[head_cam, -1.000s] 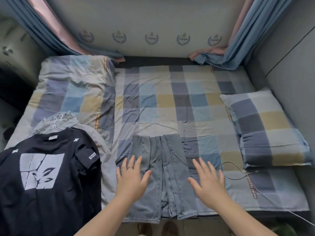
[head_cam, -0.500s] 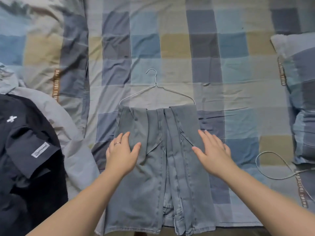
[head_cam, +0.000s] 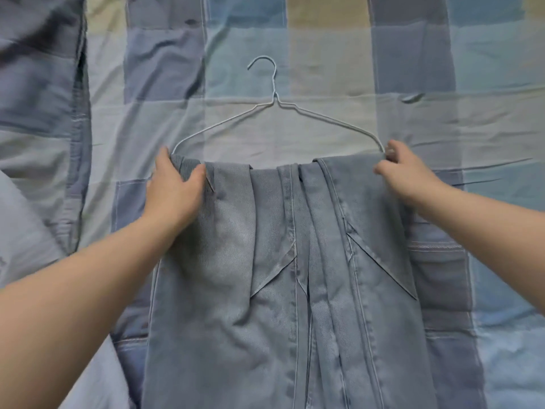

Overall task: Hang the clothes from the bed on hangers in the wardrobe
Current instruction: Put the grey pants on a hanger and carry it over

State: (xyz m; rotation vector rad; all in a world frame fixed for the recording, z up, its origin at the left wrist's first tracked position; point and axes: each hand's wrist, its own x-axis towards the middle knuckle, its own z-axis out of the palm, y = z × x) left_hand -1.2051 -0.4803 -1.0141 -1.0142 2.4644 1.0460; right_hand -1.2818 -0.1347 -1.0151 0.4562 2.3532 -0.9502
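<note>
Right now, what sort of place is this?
Probably a bedroom, on a bed: a checked bedsheet fills the view, and jeans draped over a wire hanger lie on it.

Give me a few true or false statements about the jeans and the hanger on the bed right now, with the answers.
1. The jeans are folded over the bottom bar of the hanger. True.
2. The hanger hangs from a wardrobe rail. False: it lies flat on the checked sheet.
3. The left hand and the right hand each grip one end of the jeans' folded top edge. True.
4. The hanger's hook points toward the person. False: it points away from them, up the bed.
5. The hanger is made of thick wood. False: it is thin wire.
</note>
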